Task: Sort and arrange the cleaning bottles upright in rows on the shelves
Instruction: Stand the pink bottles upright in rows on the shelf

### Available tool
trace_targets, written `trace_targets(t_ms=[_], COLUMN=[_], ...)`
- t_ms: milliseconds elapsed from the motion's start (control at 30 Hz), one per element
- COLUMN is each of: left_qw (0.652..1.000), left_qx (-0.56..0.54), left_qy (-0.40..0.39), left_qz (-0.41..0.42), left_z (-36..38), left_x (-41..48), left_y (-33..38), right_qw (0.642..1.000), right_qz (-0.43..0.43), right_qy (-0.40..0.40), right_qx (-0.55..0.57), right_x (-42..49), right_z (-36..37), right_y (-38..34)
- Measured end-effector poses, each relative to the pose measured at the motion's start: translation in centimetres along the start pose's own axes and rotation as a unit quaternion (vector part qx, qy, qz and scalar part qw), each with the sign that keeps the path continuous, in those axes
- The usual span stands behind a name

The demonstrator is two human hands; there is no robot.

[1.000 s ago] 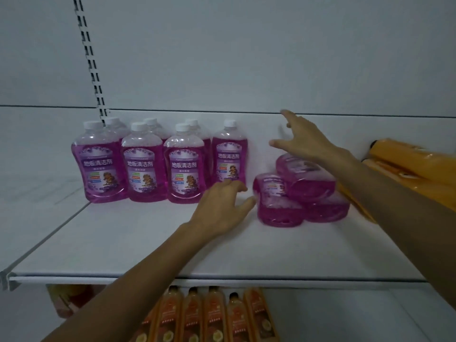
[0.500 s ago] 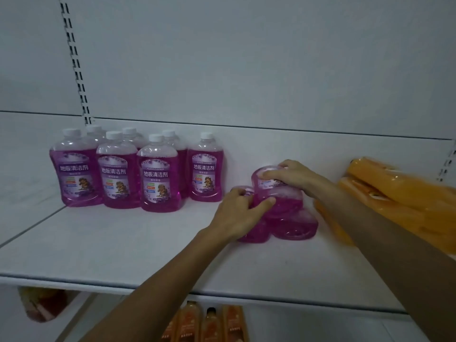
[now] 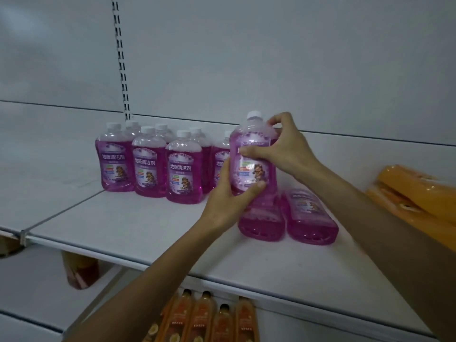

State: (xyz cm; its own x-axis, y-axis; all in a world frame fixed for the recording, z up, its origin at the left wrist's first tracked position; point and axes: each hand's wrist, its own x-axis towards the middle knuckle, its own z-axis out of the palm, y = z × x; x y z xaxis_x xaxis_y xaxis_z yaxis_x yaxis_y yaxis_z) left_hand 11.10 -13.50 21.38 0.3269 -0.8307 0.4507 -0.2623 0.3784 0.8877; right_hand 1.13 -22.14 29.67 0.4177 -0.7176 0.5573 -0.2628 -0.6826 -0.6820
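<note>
On the upper shelf (image 3: 123, 225), both hands hold one purple bottle (image 3: 256, 169) upright, just right of the standing group (image 3: 183, 169) of purple bottles and above a lying pair (image 3: 311, 218) of the same kind. Around its lower half the left hand (image 3: 227, 196) wraps, thumb pressed across the label's bottom edge, fingers curled behind. At its shoulder the right hand (image 3: 283, 149) clasps it, thumb over the label's top, fingers bent near the white cap. Whether its base touches the lying pair is unclear. Orange packs (image 3: 414, 193) lie at far right; orange bottles (image 3: 204, 319) stand below.
</note>
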Motion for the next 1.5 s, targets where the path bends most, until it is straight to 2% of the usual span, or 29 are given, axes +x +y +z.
trace_targets(t_ms=[133,233,333,433,500,600,667,733,1267,1367,1433,1500], left_qw=[0.997,0.996,0.995,0.987,0.958,0.88,0.839,0.814,0.814,0.833,0.858,0.865], left_qx=[0.079,0.087,0.089,0.133,0.262,0.457,0.524,0.559,0.556,0.528,0.49,0.472], left_qy=[-0.001,-0.007,-0.037,-0.086,-0.112,-0.121,-0.145,-0.157,-0.169,-0.162,-0.148,-0.143], left_qz=[0.02,-0.005,-0.032,-0.038,-0.026,-0.045,-0.037,-0.023,-0.015,0.0,0.041,0.09], left_z=[-4.2,-6.2,-7.1,-7.7,-8.5,-9.2,-9.1,-9.0,-9.1,-9.1,-9.2,-9.1], left_x=[-0.6,-1.2,-1.6,-1.2,-0.7,-0.9,-1.2,-1.0,-1.2,-1.3,-1.4,-1.6], left_y=[-1.5,-3.0,-4.5,-4.8,-5.1,-5.9,-6.3,-6.4,-6.1,-5.8,-5.6,-5.4], right_qw=[0.997,0.99,0.988,0.993,0.992,0.986,0.986,0.981,0.978,0.98,0.989,0.995], right_qz=[-0.048,-0.048,-0.04,-0.041,-0.057,-0.071,-0.067,-0.068,-0.041,-0.036,-0.019,0.011], right_qy=[-0.067,-0.122,-0.133,-0.1,-0.086,-0.093,-0.076,-0.063,-0.04,-0.069,-0.084,-0.063], right_qx=[-0.011,-0.055,-0.06,-0.047,-0.076,-0.119,-0.134,-0.171,-0.202,-0.185,-0.122,-0.075], right_x=[-0.1,0.0,-0.6,-1.1,-1.1,-0.5,0.0,0.6,2.1,1.9,1.5,1.0], right_z=[2.3,4.1,5.5,5.8,5.9,6.7,7.2,7.7,10.1,9.6,8.6,7.3], right_y=[-1.4,-1.5,-0.8,0.2,0.6,0.8,1.3,1.8,1.7,1.9,2.1,2.7])
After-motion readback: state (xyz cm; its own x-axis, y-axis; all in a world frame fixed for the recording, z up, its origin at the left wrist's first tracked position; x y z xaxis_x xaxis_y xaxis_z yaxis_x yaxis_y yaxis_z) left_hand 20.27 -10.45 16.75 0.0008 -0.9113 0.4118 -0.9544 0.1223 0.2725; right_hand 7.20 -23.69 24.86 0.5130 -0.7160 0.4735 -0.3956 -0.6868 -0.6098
